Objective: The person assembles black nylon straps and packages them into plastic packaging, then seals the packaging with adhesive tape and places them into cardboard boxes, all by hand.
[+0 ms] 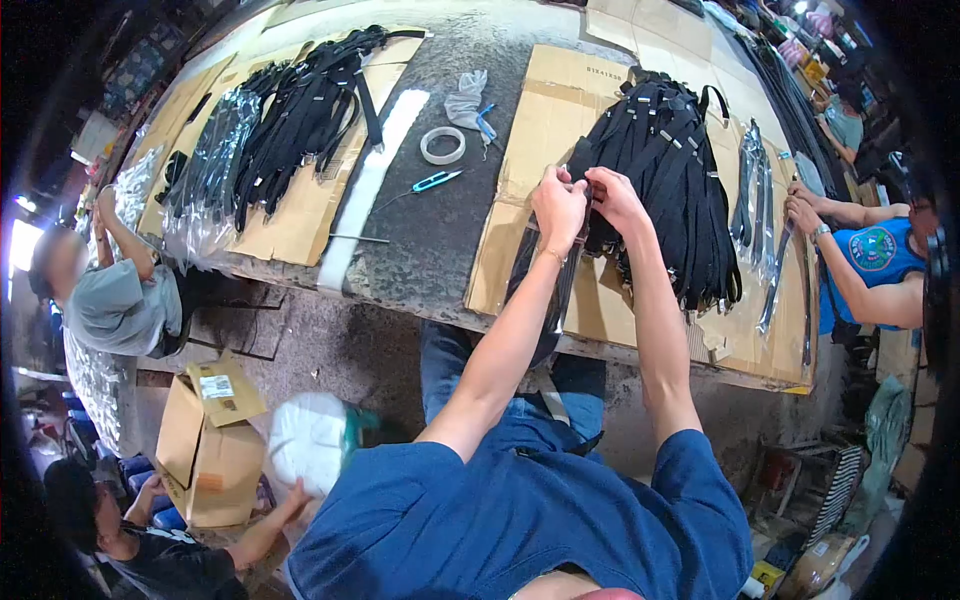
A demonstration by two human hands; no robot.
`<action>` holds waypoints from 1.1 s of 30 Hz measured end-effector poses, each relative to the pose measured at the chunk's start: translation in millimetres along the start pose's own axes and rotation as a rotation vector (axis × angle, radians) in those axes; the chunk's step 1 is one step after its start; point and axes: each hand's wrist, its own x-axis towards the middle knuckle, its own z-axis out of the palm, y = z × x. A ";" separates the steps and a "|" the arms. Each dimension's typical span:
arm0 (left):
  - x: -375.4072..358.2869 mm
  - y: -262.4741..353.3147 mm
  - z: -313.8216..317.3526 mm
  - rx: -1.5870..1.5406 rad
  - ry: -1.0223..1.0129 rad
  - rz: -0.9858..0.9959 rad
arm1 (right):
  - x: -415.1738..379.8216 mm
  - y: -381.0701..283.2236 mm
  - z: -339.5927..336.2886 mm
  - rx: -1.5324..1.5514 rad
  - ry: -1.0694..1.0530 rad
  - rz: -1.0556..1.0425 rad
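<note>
My left hand point(560, 208) is closed around a black strap point(580, 156), whose upper part shows just above the fingers. Close beside it, my right hand point(615, 197) has its fingers bent in a pinch at the same strap. Dark strap lengths also hang under my left forearm toward the table edge. A large pile of black straps point(680, 190) with small metal buckles lies just right of my hands on a cardboard sheet point(540, 110). What exactly sits between my fingertips is partly hidden.
Left of me lie a tape roll point(442, 146), a blue cutter point(437, 181) and a second strap pile point(305, 120). Wrapped straps point(755, 200) lie at right. People work on both sides; another person reaches toward a white bundle point(308, 440) by an open carton point(215, 460).
</note>
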 end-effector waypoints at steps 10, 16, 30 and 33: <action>2.4 8.0 -3.3 0.160 -0.043 0.155 | -6.8 -2.3 -1.2 0.161 -0.125 -0.001; 12.0 20.7 -24.1 0.193 -0.328 0.204 | 4.5 8.9 -4.9 0.074 -0.087 -0.154; 59.0 46.0 -85.1 -0.291 -0.718 0.039 | -59.9 -54.1 27.6 -0.209 -0.133 -0.308; 47.4 73.1 -93.0 -0.294 -0.644 0.096 | -85.6 -75.7 40.8 -0.247 -0.066 -0.396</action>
